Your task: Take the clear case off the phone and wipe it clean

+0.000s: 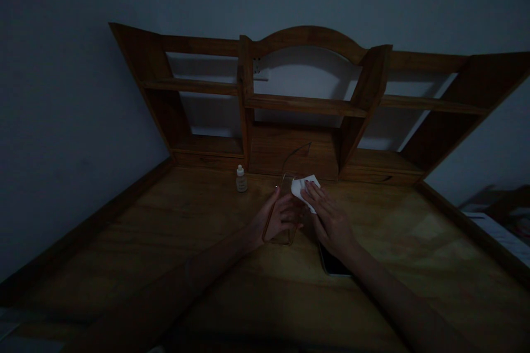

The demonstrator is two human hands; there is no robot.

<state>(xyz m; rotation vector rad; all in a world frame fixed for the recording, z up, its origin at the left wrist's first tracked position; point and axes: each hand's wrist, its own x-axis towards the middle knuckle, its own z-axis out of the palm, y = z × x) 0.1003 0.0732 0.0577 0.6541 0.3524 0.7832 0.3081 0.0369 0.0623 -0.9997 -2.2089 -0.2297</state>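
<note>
A clear phone case [285, 240] with a yellowish rim is tilted up above the desk, and my left hand [281, 218] grips it from behind with the thumb at its left edge. My right hand [329, 218] presses a white tissue [306, 187] between its fingers, close to the upper right of the case. Whether the tissue touches the case is hard to tell in the dim light. Under my right wrist lies a dark phone [334, 265], partly covered by the hand and forearm. Left of the case stands a small dropper bottle [241, 181] with a white cap.
At the back of the wooden desk [199, 215] rises a wooden shelf unit [306, 106] against the wall. A wall socket [260, 70] shows through it. A thin dark cord [295, 151] curves up behind the case. Papers [501, 234] lie beyond the desk's right edge.
</note>
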